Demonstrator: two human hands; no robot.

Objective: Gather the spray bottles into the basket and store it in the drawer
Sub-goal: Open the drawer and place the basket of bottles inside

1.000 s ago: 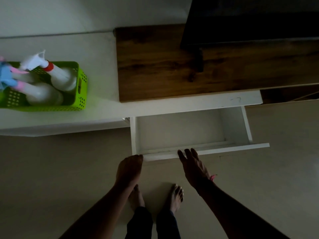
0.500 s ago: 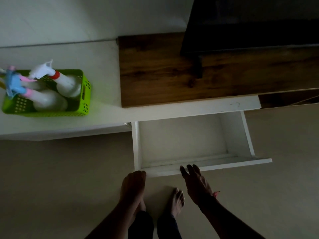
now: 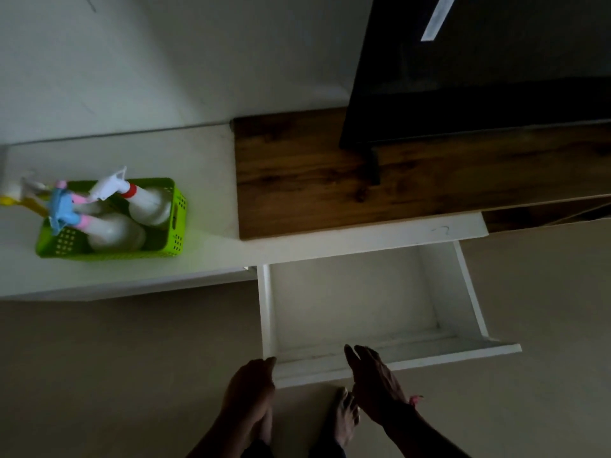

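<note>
A green perforated basket stands on the white cabinet top at the left. Inside lie white spray bottles, one with a red collar, one with a pink collar and blue trigger; a yellow-tipped one sticks out at the far left edge. The white drawer is pulled far out and holds nothing. My left hand touches the front panel's left end, fingers curled. At the panel's middle my right hand rests with fingers straight.
A dark wooden board covers the cabinet top to the right of the basket, and a black screen stands on it. My bare feet are on the beige floor below the drawer front.
The drawer has slid further out toward me, with both hands staying at its front panel. The view has tilted up, showing more wall and screen.
</note>
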